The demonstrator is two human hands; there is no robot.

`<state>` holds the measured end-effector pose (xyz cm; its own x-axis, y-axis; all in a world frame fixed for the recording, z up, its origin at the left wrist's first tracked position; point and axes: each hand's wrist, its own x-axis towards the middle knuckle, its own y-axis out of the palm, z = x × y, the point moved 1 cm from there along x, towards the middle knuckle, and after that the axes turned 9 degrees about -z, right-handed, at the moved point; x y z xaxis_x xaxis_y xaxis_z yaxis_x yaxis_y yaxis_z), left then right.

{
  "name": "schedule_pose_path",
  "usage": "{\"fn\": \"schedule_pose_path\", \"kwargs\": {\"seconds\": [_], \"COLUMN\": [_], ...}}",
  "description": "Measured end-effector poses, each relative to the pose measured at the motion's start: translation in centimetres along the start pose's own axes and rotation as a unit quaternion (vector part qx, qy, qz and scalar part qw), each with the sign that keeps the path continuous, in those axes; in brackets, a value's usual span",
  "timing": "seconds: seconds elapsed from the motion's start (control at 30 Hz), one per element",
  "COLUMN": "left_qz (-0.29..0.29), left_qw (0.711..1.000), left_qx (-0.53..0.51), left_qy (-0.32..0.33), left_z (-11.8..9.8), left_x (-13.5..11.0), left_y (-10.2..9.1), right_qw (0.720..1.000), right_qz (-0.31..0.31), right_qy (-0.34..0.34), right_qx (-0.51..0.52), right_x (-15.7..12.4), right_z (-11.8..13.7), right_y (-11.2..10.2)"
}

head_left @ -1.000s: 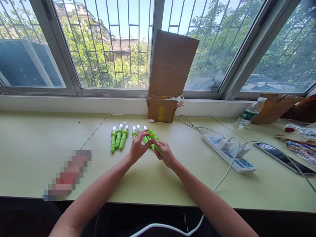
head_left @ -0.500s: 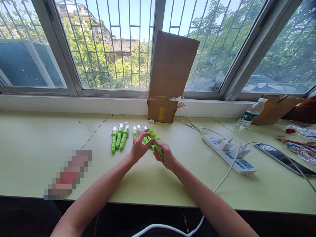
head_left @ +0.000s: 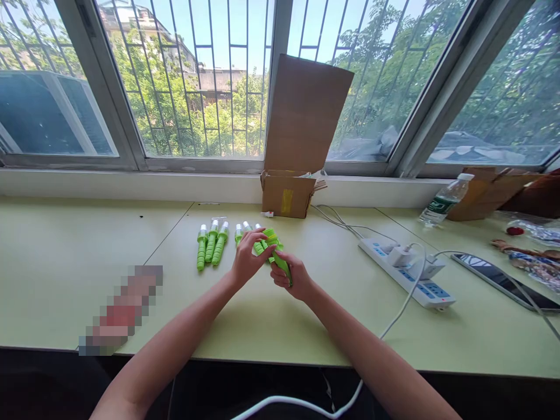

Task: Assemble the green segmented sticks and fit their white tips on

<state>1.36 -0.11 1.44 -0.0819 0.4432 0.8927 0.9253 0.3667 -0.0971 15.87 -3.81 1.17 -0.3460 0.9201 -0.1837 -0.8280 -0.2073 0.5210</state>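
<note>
Table (head_left: 65, 256): box (head_left: 286, 194) stood far centre, against the sill. Three tools (head_left: 211, 245) lay side by side, just left of left hand (head_left: 245, 262). One more tool (head_left: 280, 263) sat between it and right hand (head_left: 295, 275). Power strip (head_left: 431, 290) lay right, phone (head_left: 503, 280) further right, bottle (head_left: 444, 201) behind them.

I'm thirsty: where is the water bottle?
Head view, far right: the water bottle rests on the table by the windowsill, beyond the power strip.

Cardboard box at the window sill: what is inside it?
The cardboard box stands open, flap raised. Only pale wrapping shows above its right rim; the front wall hides everything lower down.
</note>
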Motion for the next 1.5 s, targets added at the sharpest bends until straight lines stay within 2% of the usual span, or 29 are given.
{"fn": "schedule_pose_path", "kwargs": {"seconds": [0.2,0.33,0.4,0.5,0.63,0.73,0.87,1.3,1.5], "left_qz": [-0.008,-0.013,-0.016,-0.024,-0.031,-0.02,-0.006,0.0,-0.003], "left_qw": [1.0,0.999,0.999,0.998,0.999,1.0,1.0,1.0,1.0], "left_qx": [-0.012,-0.036,-0.041,-0.037,-0.018,-0.001,0.005,0.015,0.03], "left_qy": [-0.009,-0.023,-0.032,-0.039,-0.03,-0.014,-0.001,0.015,0.009], "left_z": [-0.2,0.2,0.4,0.6,0.5,0.4,0.4,0.0,0.6], "left_x": [0.0,-0.2,-0.4,-0.6,-0.6,-0.5,-0.3,0.1,-0.2], "left_y": [0.0,-0.1,-0.2,-0.3,-0.5,-0.5,-0.4,-0.3,-0.2], "right_qw": [0.997,0.997,0.999,0.994,0.96,0.942,0.951,0.983,0.99], "right_qz": [0.056,0.063,0.039,-0.021,-0.089,-0.11,-0.123,-0.086,-0.077], "right_qy": [0.047,0.042,0.014,-0.068,-0.194,-0.234,-0.212,-0.138,-0.111], "right_qx": [0.009,-0.005,-0.028,-0.08,-0.179,-0.213,-0.187,-0.085,-0.026], "right_x": [0.0,0.1,0.1,0.2,0.3,0.3,0.2,0.4,-0.1], "right_z": [0.3,0.3,0.1,-0.3,-0.7,-0.9,-1.0,-1.2,-0.4], "right_y": [-0.5,-0.7,-0.6,-0.3,0.1,0.1,0.0,0.0,0.5]}}
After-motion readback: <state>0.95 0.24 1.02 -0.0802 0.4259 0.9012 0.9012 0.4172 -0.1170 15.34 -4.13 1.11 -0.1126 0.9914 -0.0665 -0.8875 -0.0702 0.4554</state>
